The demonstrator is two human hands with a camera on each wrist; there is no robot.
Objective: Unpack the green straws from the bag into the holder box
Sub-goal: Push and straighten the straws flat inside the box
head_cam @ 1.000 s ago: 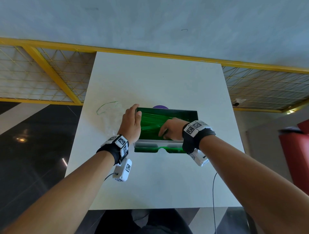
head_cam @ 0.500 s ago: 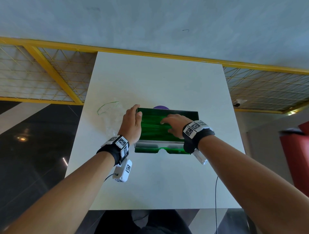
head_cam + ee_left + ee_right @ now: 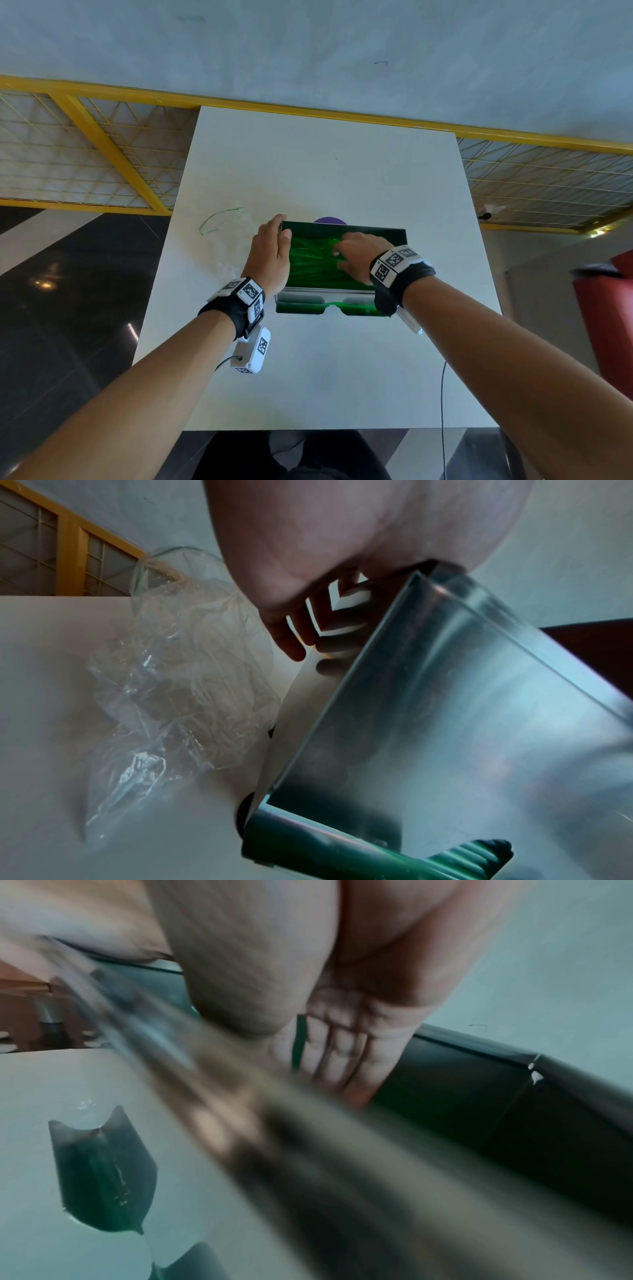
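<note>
Green translucent plastic straws (image 3: 313,260) lying heaped inside the open-topped rectangular holder box (image 3: 344,229) of clear glossy plastic; box standing near the middle of the smooth white table (image 3: 325,171), with a scalloped dispensing trough along its near edge, tinted green by the contents; box wall seen glassy and reflective in the left wrist view (image 3: 462,710).

Left hand (image 3: 269,253) set flat against the left end wall of the box, fingers straight and together, thumb over the rim; not curled round anything.

Right hand (image 3: 359,251) reaching down into the box from the right, fingers spread and loosely extended onto the straw pile; right wrist view blurred, palm (image 3: 346,1042) shown open with fingers straight and nothing pinched.

Crumpled clear thin-film plastic bag (image 3: 224,246) lying slack on the table just left of the left hand, wrinkled and glossy, a thin green line at its mouth; appears emptied in the left wrist view (image 3: 178,696).

Purple rounded object (image 3: 329,221) partly hidden behind the far wall of the box; shape otherwise not discernible.

Yellow-framed wire mesh panels (image 3: 85,154) beyond the table.
</note>
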